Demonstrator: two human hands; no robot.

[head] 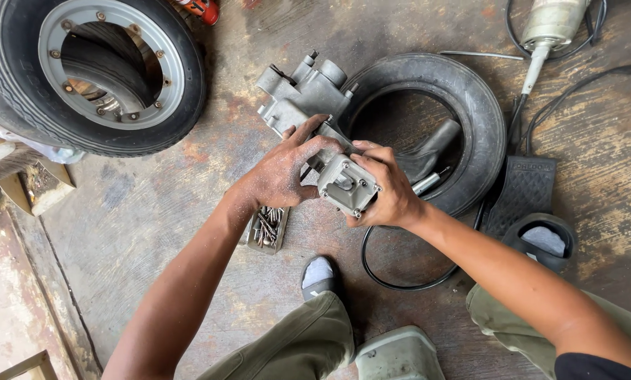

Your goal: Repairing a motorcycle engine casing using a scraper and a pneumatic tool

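Where both hands grip, metal housing [308, 98] partly hidden behind fingers [308, 130].

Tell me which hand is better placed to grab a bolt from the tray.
Left, probably. The left hand sits directly above the tray; the right hand grips the casting's square cover on the far side.

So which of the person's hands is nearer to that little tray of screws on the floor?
Left. The left hand grips the grey metal housing right above the tray of screws. The right hand holds the housing's square end farther to the side.
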